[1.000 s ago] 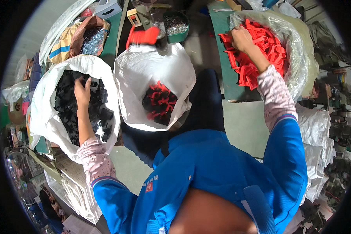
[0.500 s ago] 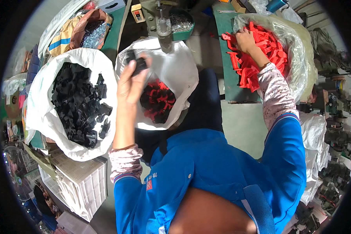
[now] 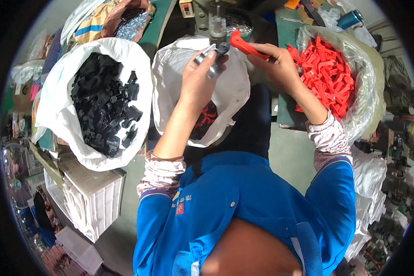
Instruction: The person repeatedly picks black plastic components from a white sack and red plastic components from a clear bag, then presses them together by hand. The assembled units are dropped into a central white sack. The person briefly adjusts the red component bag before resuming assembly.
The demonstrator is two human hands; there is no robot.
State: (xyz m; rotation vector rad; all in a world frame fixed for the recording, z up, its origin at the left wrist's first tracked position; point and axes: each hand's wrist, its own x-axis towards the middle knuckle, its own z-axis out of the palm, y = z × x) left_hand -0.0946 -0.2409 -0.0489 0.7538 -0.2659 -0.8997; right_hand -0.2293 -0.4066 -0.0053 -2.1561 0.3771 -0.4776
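In my left hand (image 3: 198,76) is a black plastic part (image 3: 218,57), gripped between thumb and fingers above the middle white sack. My right hand (image 3: 278,66) pinches a red plastic lever (image 3: 244,45), its far end held close beside the black part; whether they touch I cannot tell. Below my hands the middle white sack (image 3: 237,87) contains red and black pieces (image 3: 206,120), partly hidden by my left forearm. To the right, a clear plastic bag (image 3: 370,73) spills over with red levers (image 3: 329,76). The white sack on the left (image 3: 48,110) holds many black parts (image 3: 99,106).
Green tabletops (image 3: 287,110) flank the middle sack. Beyond it stand a metal post (image 3: 217,23) and a green tub (image 3: 244,28) of small metal pieces. A paper sack (image 3: 89,28) lies at the far left, a white crate (image 3: 94,195) at the near left. A wrench (image 3: 291,20) rests at the far right.
My right hand has come away from the red pile, bringing a red lever to the left. My left hand has moved right with the black part, toward the lever.
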